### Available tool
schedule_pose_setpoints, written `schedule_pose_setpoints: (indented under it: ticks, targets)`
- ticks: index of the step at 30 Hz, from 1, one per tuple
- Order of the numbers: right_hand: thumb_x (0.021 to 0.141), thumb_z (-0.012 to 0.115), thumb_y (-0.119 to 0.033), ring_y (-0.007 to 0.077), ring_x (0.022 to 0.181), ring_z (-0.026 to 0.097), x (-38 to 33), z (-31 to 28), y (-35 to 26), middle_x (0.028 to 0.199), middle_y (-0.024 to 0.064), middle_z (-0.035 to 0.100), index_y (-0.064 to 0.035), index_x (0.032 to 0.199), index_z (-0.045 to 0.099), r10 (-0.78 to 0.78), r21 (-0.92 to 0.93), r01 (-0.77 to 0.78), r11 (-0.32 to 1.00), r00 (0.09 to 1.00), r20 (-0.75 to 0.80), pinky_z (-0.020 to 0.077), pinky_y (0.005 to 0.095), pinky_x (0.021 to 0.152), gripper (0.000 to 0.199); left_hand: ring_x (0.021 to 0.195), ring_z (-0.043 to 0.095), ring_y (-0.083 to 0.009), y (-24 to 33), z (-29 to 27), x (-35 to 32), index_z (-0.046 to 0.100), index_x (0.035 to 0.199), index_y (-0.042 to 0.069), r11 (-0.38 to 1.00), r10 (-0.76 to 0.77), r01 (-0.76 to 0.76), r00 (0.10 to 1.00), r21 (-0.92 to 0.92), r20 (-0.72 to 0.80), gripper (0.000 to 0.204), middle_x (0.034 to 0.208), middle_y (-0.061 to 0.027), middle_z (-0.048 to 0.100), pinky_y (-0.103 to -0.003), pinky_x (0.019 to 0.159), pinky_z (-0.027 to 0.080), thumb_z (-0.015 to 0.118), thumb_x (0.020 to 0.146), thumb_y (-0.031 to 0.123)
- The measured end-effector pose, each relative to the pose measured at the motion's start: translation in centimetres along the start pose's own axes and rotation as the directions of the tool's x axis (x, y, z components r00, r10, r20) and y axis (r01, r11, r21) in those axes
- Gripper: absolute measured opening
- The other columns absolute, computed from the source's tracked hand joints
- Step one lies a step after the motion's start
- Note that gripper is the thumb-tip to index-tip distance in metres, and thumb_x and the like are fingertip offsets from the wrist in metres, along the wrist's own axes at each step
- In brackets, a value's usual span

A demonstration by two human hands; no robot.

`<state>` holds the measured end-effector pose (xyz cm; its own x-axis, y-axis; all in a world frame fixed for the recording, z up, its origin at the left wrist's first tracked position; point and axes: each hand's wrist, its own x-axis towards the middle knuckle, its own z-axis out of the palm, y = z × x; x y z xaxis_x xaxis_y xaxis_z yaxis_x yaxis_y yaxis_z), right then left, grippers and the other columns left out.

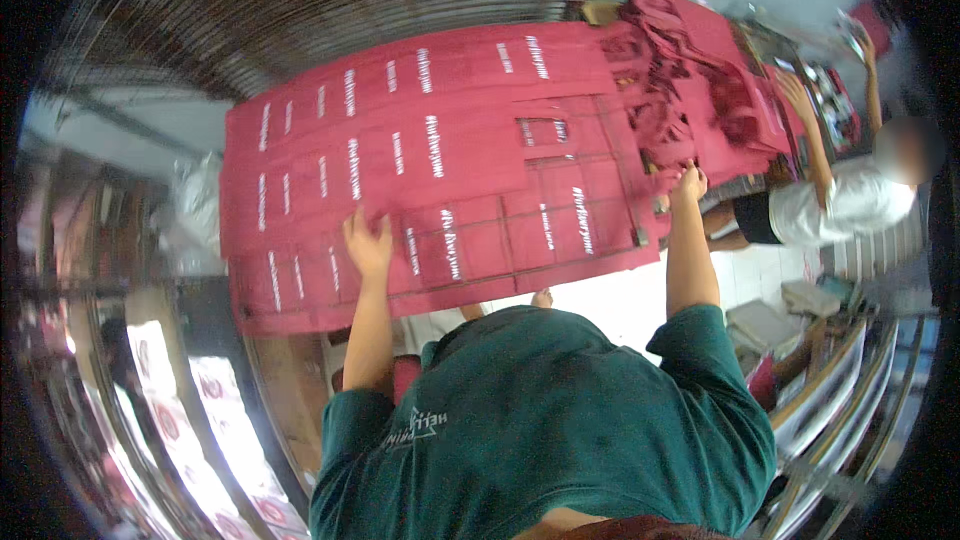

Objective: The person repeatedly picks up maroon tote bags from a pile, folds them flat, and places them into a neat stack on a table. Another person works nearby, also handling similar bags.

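Red fabric pieces (470, 175) with white printing lie in rows across a long table in front of me. Over the near left part of them, my left hand (369, 245) is held with its fingers apart and nothing in it. My right hand (690, 182) is at the right end of the rows, its fingers closed on the edge of some red fabric. Beside that hand rises a crumpled heap of red cloth (715, 90); how many layers the fingers hold cannot be made out.
A co-worker in a white shirt (850, 202) stands at the right, arms stretched toward the heap. Framed boards (830, 390) lean at the lower right. A whitish plastic bag (197, 202) hangs past the table's left end. Dark slatted racking (330, 0) runs along the far side.
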<state>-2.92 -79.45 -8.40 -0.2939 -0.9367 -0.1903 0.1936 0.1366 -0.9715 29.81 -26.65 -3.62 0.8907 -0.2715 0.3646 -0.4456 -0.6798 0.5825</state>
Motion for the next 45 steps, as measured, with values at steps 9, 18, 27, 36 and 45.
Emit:
schedule_pose_setpoints:
  ticks: [9, 18, 27, 36, 45]
  targets:
    - [0.074, 0.068, -0.019, 0.0218, 0.077, 0.056, 6.8, -5.7, -2.3, 0.095, 0.009, 0.054, -0.0195, 0.122, 0.046, 0.212, 0.089, -0.204, 0.975, 0.972, -0.101, 0.0469, 0.0415, 0.067, 0.052, 0.082, 0.058, -0.0277, 3.6, -1.4, -8.2, 0.055, 0.112, -0.001, 0.997, -0.061, 0.066, 0.991, -0.038, 0.122, 0.047, 0.09, -0.0144, 0.058, -0.038, 0.075, 0.046, 0.069, 0.073, 0.021]
    - [0.074, 0.061, -0.018, 0.0326, 0.108, 0.045, 9.0, -4.3, -8.3, 0.108, 0.0122, 0.047, -0.0249, 0.118, 0.053, -0.404, -0.916, 0.388, 0.102, 0.857, 0.319, 0.047, 0.0442, 0.082, 0.045, 0.079, 0.058, -0.0258, 8.2, -2.9, -12.9, 0.056, 0.109, -0.002, 0.981, -0.11, 0.128, 0.986, -0.147, 0.124, 0.044, 0.087, -0.0145, 0.059, -0.035, 0.072, 0.046, 0.069, 0.073, 0.017]
    - [0.081, 0.055, -0.008, 0.03, 0.094, 0.052, 2.3, 2.7, -25.6, 0.098, 0.0119, 0.057, -0.0049, 0.101, 0.056, -0.824, -0.193, 0.981, -0.028, 0.086, 0.56, 0.0439, 0.038, 0.079, 0.021, 0.082, 0.059, -0.0163, 17.0, -0.3, -13.8, 0.056, 0.113, 0.002, 0.901, -0.084, 0.269, 0.877, -0.34, 0.473, 0.042, 0.091, -0.008, 0.061, -0.029, 0.074, 0.049, 0.068, 0.079, 0.023]
    - [0.086, 0.043, -0.009, 0.0166, 0.084, 0.051, -7.1, 1.1, -39.3, 0.091, 0.0086, 0.055, 0.0014, 0.099, 0.054, -0.705, 0.468, 0.838, 0.279, -0.153, 0.693, 0.0399, 0.0263, 0.079, 0.019, 0.107, 0.052, -0.0281, 30.6, 8.3, -11.3, 0.035, 0.133, 0.005, 0.049, 0.404, 0.989, 0.109, -0.141, 0.908, 0.101, 0.124, -0.0175, 0.048, -0.036, 0.081, 0.05, 0.026, 0.069, 0.083]
    - [0.084, 0.051, -0.019, 0.0228, 0.086, 0.052, -7.7, 1.4, -40.9, 0.096, 0.0119, 0.056, -0.0016, 0.103, 0.051, -0.75, 0.745, 0.096, 0.66, 0.031, 0.661, 0.0432, 0.0325, 0.078, 0.026, 0.116, 0.047, -0.0269, 41.8, 6.5, -9.3, 0.037, 0.131, 0.003, -0.159, 0.721, 0.968, 0.247, -0.192, 0.647, 0.074, 0.13, -0.0147, 0.044, -0.04, 0.095, 0.042, 0.047, 0.082, 0.057]
